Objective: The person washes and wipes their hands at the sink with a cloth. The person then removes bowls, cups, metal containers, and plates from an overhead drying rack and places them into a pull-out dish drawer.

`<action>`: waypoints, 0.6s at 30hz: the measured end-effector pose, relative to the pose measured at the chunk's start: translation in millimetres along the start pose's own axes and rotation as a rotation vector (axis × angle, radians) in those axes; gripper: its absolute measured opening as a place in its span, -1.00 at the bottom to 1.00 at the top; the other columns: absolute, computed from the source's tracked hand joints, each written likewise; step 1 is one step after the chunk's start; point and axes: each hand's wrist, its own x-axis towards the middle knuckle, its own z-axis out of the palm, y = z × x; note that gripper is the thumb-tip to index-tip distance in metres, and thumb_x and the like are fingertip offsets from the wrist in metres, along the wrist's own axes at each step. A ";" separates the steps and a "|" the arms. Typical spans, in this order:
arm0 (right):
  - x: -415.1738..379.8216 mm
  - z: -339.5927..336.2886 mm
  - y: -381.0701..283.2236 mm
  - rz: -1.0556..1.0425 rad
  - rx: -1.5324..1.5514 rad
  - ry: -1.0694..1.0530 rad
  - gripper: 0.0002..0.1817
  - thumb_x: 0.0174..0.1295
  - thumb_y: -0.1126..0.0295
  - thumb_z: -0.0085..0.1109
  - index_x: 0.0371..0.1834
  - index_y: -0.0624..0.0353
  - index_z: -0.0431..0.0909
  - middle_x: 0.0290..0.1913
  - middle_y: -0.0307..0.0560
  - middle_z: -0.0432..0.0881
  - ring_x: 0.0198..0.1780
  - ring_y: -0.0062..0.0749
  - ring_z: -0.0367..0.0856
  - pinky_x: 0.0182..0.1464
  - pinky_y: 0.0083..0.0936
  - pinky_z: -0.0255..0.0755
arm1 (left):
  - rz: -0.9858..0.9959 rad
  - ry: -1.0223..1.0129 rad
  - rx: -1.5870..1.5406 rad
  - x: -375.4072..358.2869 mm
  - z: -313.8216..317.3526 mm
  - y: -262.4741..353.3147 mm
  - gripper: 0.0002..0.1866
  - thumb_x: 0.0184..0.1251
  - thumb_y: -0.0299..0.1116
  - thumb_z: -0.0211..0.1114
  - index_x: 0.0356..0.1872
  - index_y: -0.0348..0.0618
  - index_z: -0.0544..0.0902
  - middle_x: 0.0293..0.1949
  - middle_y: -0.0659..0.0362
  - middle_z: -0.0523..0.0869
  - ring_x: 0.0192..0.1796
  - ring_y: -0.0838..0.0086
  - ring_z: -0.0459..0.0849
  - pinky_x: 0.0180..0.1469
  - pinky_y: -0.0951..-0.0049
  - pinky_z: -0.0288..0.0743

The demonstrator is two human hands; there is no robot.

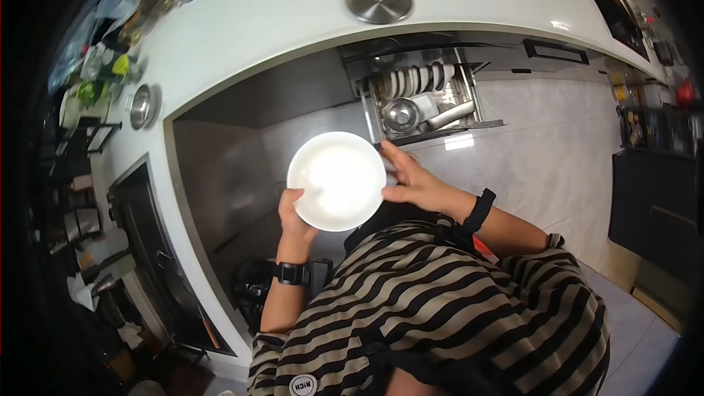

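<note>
A round white bowl [337, 181], its inside turned up toward me, is held in front of my body above the floor. My left hand [294, 218] grips its lower left side, with the thumb over the rim and the other fingers hidden underneath. At the right edge, my right hand [414, 182] has its thumb and index finger against the rim; its remaining fingers are partly hidden. Beyond the bowl, a pulled-out drawer [372, 121] holds a row of upright white dishes [414, 81], a metal bowl [402, 114] and a long metal-handled utensil [451, 115].
A shiny round metal plate [379, 1] lies on the white counter [279, 18] above the drawer. Another metal bowl [143, 106] stands on the left counter, near assorted kitchen items. Dark cabinets [653, 209] and a shelf of jars are at the right.
</note>
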 end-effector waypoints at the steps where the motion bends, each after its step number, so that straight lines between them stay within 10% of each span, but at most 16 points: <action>1: -5.7 -18.0 -4.1 0.143 0.260 -0.035 -0.23 0.22 0.34 0.09 0.40 0.03 -0.18 0.37 0.05 0.02 0.35 -0.12 0.09 0.20 -0.05 0.26 | -0.048 0.000 0.036 14.7 12.8 -11.6 -0.35 0.01 -0.20 0.00 0.17 -0.37 0.30 0.05 -0.09 0.49 0.07 0.11 0.50 0.12 0.18 0.41; 3: -12.9 -51.5 -18.8 0.419 0.786 -0.109 -0.25 0.22 0.35 0.08 0.40 0.03 -0.15 0.34 0.03 0.08 0.32 -0.12 0.16 0.11 -0.04 0.37 | -0.147 0.003 0.109 49.4 30.5 -38.2 -0.35 0.01 -0.20 0.00 0.17 -0.37 0.30 0.05 -0.09 0.49 0.09 0.12 0.49 0.15 0.19 0.38; 7: -19.1 -122.4 22.1 0.476 0.840 0.128 -0.32 0.17 0.49 -0.02 0.36 0.02 -0.05 0.26 -0.01 0.21 0.21 -0.12 0.33 0.01 -0.02 0.46 | -0.332 -0.018 0.181 123.5 58.9 -93.6 -0.41 0.08 -0.26 -0.03 0.18 -0.35 0.30 0.07 -0.05 0.48 0.10 0.15 0.48 0.17 0.21 0.35; 12: -26.7 -199.5 82.5 0.638 0.745 0.429 -0.37 0.05 0.51 -0.03 0.27 0.18 0.09 0.12 0.03 0.35 0.08 -0.08 0.47 -0.20 -0.06 0.59 | -0.381 -0.038 0.761 188.4 76.1 -161.4 -0.27 0.31 0.14 -0.03 0.27 -0.28 0.17 0.18 0.06 0.38 0.13 0.34 0.43 0.08 0.30 0.39; 18: 6.2 -275.2 162.0 0.756 0.487 0.665 -0.40 0.04 0.53 -0.02 0.24 0.21 0.13 0.06 0.06 0.40 -0.01 -0.11 0.53 -0.30 -0.14 0.64 | -0.613 0.064 0.743 209.9 28.0 -204.5 -0.57 0.32 0.02 0.06 0.05 -0.05 0.40 -0.02 0.16 0.51 -0.02 0.42 0.53 -0.09 0.40 0.47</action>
